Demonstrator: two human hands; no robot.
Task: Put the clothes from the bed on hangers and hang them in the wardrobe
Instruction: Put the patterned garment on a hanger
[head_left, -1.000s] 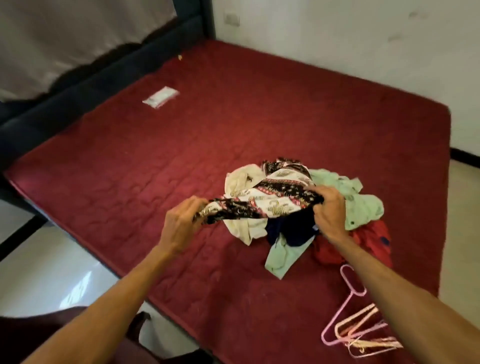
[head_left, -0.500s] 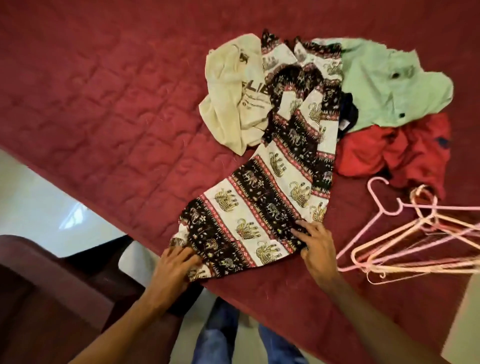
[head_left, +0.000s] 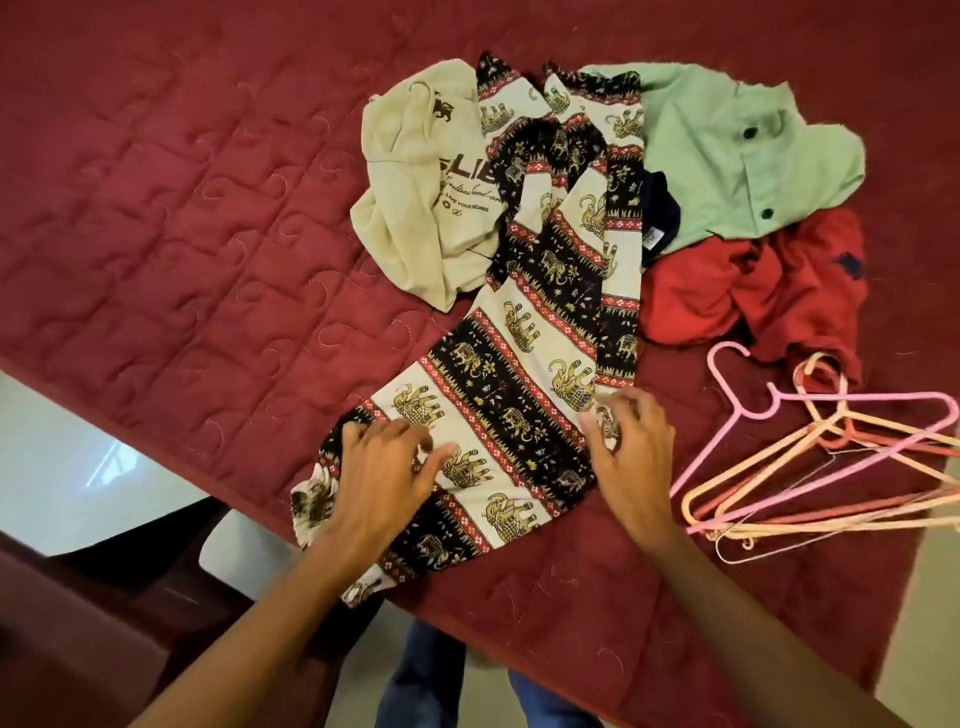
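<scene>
Elephant-print trousers (head_left: 524, 332) in black, cream and red lie stretched across the red quilted bed (head_left: 182, 218), their near end hanging over the bed's edge. My left hand (head_left: 382, 470) rests flat on the near end, fingers spread. My right hand (head_left: 631, 447) hovers at the trousers' right edge with fingers apart, holding nothing. Behind the trousers lie a cream printed hoodie (head_left: 421, 182), a light green buttoned shirt (head_left: 727, 150), a dark navy garment (head_left: 657, 213) and a red garment (head_left: 748, 286). Several pink and peach hangers (head_left: 821, 457) lie in a pile to the right.
The bed's near edge runs diagonally from the left to the lower right. Pale tiled floor (head_left: 78, 457) shows at the left. A dark reddish-brown piece of furniture (head_left: 78, 639) stands at the lower left. My jeans-clad legs (head_left: 431, 675) are below the edge.
The trousers were lifted from the pile and pulled out flat toward me. The view tipped downward. Both hands have let go of the fabric and now lie open on or by it.
</scene>
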